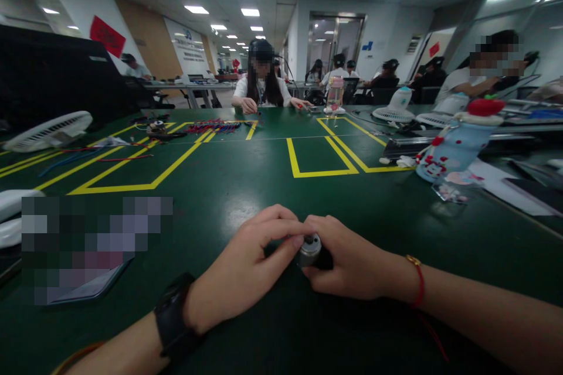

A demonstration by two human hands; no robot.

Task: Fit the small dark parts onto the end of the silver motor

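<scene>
A small silver cylindrical motor (309, 252) stands near the middle of the green table, its round end facing up. My right hand (354, 258) is closed around its right side, with the fingers behind and the thumb in front. From the left, my left hand (253, 263) reaches over. Its thumb and index finger pinch at the motor's top, by a small dark part in the centre. The fingertips partly cover that spot, so I cannot tell exactly what they grip there.
A phone (103, 284) lies left of my hands. Yellow tape (321, 174) marks the green table (211, 199). A blue bottle (457, 146) stands right, near white fans (398, 105). Wire bundles (215, 126) lie farther back. A person (264, 85) sits opposite, hands on the table.
</scene>
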